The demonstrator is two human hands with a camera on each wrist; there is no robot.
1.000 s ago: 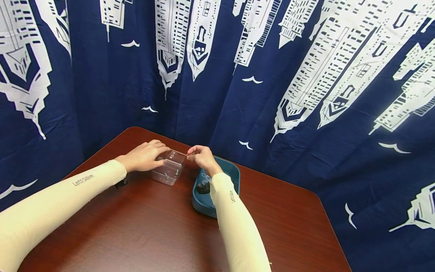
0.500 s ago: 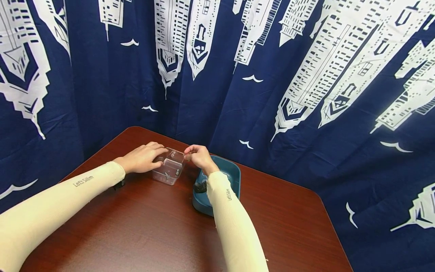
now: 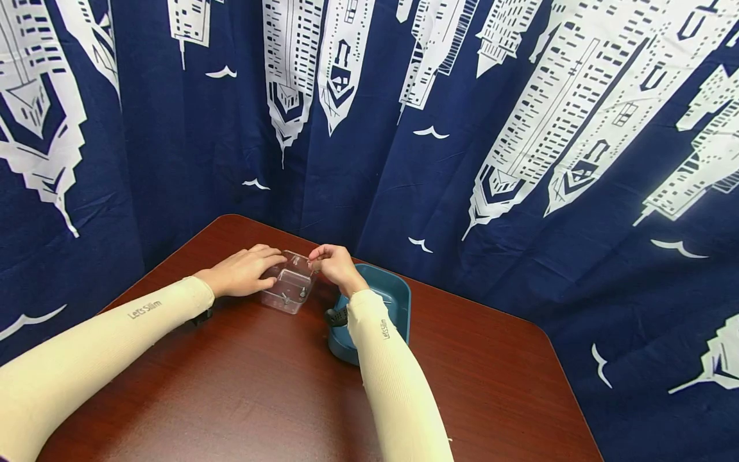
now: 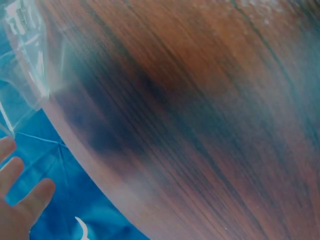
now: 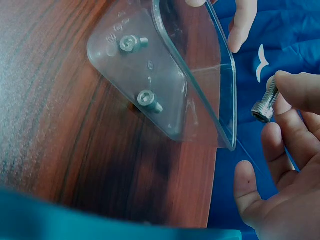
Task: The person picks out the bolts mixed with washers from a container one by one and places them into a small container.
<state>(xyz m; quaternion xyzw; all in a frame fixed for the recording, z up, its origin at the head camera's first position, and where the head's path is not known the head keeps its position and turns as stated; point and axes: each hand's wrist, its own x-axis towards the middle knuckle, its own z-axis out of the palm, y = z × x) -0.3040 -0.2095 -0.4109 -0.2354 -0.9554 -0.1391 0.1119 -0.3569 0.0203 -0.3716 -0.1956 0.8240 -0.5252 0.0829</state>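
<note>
A clear plastic box (image 3: pixel 281 302) with compartments stands on the table, my left hand (image 3: pixel 239 271) at its left side. That hand's fingers lie extended along the box top, the thumb nearer me. In the left wrist view some fingertips (image 4: pixel 40 192) show beside the box. My right hand (image 3: pixel 340 268) pinches a socket-head screw (image 5: pixel 266 104) between thumb and finger, head downward, over the box's far right corner in the head view. Two similar screws, one (image 5: pixel 131 44) above the other (image 5: pixel 147 100) in the right wrist view, lie inside the box.
Right of the box is a blue tray (image 3: pixel 407 314), partly hidden under my right forearm. A black perforated piece (image 3: pixel 337 316) shows at its left side. The brown table (image 3: pixel 231 385) ends at a dark blue curtain (image 3: pixel 381 192) with white skyline prints.
My right hand has shifted slightly left, from beside the box's right edge to over its corner, with the screw. The left hand stays on the box.
</note>
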